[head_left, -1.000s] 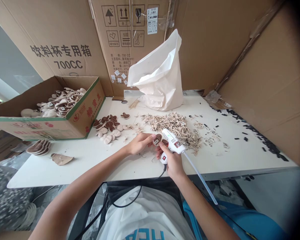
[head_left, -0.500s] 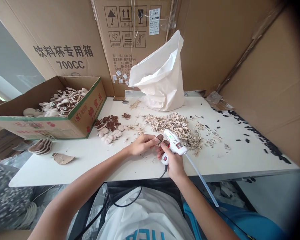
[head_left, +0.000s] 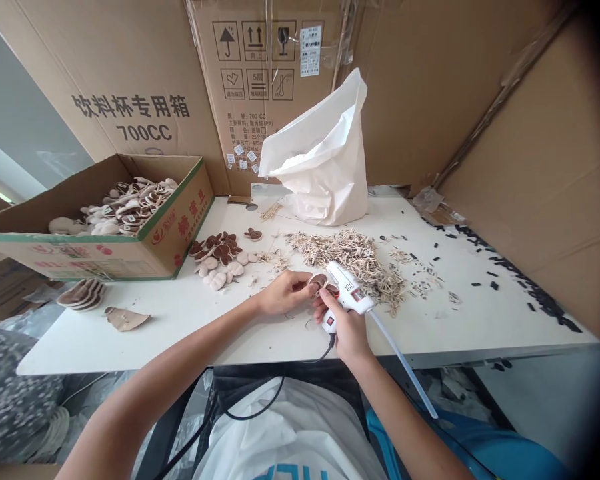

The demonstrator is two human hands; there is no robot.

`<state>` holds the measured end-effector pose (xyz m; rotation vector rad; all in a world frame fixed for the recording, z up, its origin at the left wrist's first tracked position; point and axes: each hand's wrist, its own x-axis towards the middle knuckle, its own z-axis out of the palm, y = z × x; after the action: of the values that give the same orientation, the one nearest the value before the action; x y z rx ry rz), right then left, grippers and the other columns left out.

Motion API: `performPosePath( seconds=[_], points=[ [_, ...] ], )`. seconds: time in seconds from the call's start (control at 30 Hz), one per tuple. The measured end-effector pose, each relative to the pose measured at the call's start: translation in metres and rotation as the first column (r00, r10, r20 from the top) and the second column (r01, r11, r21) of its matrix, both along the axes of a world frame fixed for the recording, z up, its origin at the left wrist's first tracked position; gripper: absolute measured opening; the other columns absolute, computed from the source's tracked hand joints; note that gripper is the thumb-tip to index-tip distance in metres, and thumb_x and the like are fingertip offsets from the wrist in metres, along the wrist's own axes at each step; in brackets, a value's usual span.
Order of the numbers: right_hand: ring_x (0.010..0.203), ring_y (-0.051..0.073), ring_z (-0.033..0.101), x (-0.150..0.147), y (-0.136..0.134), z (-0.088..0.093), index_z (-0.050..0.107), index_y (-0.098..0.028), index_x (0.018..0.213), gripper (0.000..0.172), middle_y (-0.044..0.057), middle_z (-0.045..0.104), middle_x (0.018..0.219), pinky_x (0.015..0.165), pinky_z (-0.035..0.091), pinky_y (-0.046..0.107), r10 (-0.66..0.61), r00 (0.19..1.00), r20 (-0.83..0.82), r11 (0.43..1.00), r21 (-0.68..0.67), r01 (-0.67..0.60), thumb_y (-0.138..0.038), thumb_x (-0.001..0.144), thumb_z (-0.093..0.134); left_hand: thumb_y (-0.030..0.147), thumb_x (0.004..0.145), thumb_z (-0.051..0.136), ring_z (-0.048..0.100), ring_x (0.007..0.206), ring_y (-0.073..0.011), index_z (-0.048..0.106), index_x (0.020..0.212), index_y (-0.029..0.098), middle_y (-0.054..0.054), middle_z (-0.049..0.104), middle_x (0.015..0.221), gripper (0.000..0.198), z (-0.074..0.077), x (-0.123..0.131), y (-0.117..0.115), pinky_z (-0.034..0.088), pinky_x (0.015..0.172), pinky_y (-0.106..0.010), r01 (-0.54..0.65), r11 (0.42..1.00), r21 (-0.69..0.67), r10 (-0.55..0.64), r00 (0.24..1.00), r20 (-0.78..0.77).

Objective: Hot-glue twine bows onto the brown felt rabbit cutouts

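My left hand (head_left: 286, 292) pinches a small brown-and-cream fabric piece (head_left: 319, 280) above the white table. A white hot glue gun (head_left: 347, 283) is in my right hand (head_left: 351, 328), with a long glue stick (head_left: 405, 363) sticking out of its back end toward me. My right thumb and fingers also touch the fabric piece, close beside the gun. The gun's nozzle is mostly hidden by the fabric and fingers. Behind the gun lies a heap of thin cream-coloured loops or strips (head_left: 350, 250). Left of it sit brown fabric pieces (head_left: 223, 248) and cream ones (head_left: 220, 275).
An open cardboard box (head_left: 80, 257) full of fabric pieces stands at left. Near it are a small stack (head_left: 83, 295) and a cardboard scrap (head_left: 126, 319). A white bag (head_left: 325, 180) stands at the back. Black bits (head_left: 520, 267) litter the right edge. A black cord (head_left: 255, 415) crosses my lap.
The fabric piece has turned slightly between my fingers, and my left hand has shifted a little. The glue gun stays in my right hand. The whole view has tilted slightly.
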<state>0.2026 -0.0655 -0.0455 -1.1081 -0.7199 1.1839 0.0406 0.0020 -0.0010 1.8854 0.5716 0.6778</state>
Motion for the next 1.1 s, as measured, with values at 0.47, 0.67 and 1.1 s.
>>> performPosePath(
  seconds=[0.47,0.67,1.1],
  points=[
    [0.049,0.016,0.063,-0.001,0.001,0.005,0.073,-0.018,0.086,0.034,0.003,0.073,0.067,0.046,0.052,0.027,-0.031,0.999,-0.044,0.999,-0.030,0.030,-0.044,0.072,0.091,0.045,0.099,0.065,0.058,0.083,-0.0137,0.056,0.118,0.018,-0.006,0.063,0.099,0.035,-0.012,-0.010,0.017,0.046,0.071,-0.025,-0.279,0.958,-0.072,0.288,0.940,0.185],
    [0.047,0.016,0.062,-0.002,0.001,0.007,0.073,-0.019,0.083,0.031,0.001,0.071,0.065,0.045,0.051,0.028,-0.036,0.999,-0.033,0.999,-0.032,0.035,-0.043,0.072,0.090,0.034,0.096,0.067,0.057,0.081,-0.0139,0.057,0.112,0.018,-0.006,0.064,0.105,0.024,-0.009,-0.006,0.005,0.049,0.075,-0.028,-0.187,0.979,0.076,0.174,0.973,0.154],
    [0.049,0.017,0.062,-0.001,0.001,0.005,0.075,-0.019,0.099,0.038,0.001,0.073,0.068,0.047,0.052,0.029,-0.026,0.997,-0.068,0.999,-0.032,0.024,-0.042,0.072,0.090,0.024,0.098,0.060,0.062,0.080,-0.0149,0.072,0.109,0.016,-0.009,0.072,0.105,0.018,0.003,-0.009,0.007,0.049,0.070,-0.027,-0.084,0.960,0.266,0.070,0.996,0.060]
  ],
)
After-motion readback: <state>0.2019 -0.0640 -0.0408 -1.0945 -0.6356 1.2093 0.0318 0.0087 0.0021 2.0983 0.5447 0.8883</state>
